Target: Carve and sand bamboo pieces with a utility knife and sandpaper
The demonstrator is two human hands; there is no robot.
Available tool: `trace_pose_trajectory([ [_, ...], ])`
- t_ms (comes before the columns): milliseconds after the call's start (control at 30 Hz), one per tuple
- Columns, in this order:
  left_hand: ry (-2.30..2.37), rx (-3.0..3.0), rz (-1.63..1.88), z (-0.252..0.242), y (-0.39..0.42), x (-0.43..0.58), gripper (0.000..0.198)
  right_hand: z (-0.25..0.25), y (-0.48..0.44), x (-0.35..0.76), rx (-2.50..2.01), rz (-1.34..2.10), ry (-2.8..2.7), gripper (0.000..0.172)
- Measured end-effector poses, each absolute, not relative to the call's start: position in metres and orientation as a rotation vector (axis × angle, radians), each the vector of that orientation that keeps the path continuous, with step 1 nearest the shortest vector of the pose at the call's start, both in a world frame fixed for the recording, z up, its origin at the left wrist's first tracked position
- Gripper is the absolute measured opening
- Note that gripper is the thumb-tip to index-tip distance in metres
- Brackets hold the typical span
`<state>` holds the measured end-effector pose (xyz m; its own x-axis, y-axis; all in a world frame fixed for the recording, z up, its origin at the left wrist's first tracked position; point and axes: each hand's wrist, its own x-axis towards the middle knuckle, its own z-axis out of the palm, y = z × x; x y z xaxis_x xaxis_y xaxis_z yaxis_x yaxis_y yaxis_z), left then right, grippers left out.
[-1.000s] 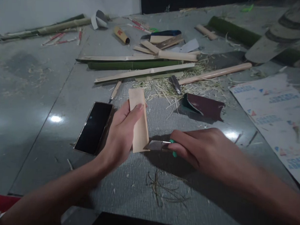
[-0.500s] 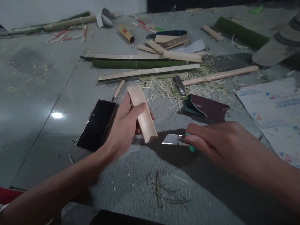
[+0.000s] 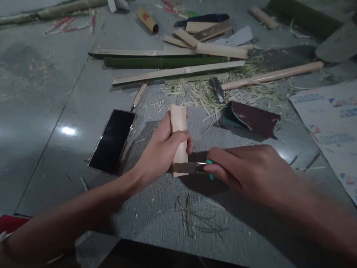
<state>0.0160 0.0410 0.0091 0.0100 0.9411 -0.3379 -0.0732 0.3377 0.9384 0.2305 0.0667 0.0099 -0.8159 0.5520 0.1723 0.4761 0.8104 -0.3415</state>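
A short split piece of pale bamboo [image 3: 179,120] is clasped in my left hand [image 3: 166,149], its thumb lying across the inner face. My right hand [image 3: 244,167] grips a utility knife [image 3: 209,168] with a green part on its handle. The knife's flat blade lies across the near end of the bamboo piece, apparently touching it. Below them, thin dark fibres [image 3: 190,216] lie on a grey textured mat [image 3: 146,215]. A dark-screened phone [image 3: 112,141] is to the left of my left hand.
A hammer [image 3: 271,76] rests on pale shavings [image 3: 194,91]. Behind are long split bamboo lengths [image 3: 160,63]. Folded sandpaper [image 3: 255,119] is beyond my right hand, and a printed white sheet [image 3: 333,127] lies at right. A wooden-handled tool [image 3: 139,95] touches the phone's far end.
The bamboo piece has shifted right and turned more upright in my left hand. My right hand has moved left, bringing the knife blade onto the bamboo's near end.
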Motion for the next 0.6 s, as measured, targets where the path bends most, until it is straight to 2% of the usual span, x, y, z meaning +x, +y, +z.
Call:
trace_pose_trajectory([
  [100, 1.286, 0.879, 0.976, 0.008, 0.04, 0.018, 0.025, 0.006, 0.065, 0.228, -0.755, 0.396, -2.775, 0.051],
  [267, 1.297, 0.821, 0.954, 0.008, 0.04, 0.018, 0.033, 0.006, 0.063, 0.225, -0.763, 0.367, -2.802, 0.052],
  [600, 1.311, 0.916, 0.991, 0.011, 0.034, 0.02, 0.027, 0.006, 0.056, 0.223, -0.839, 0.392, -2.803, 0.052],
])
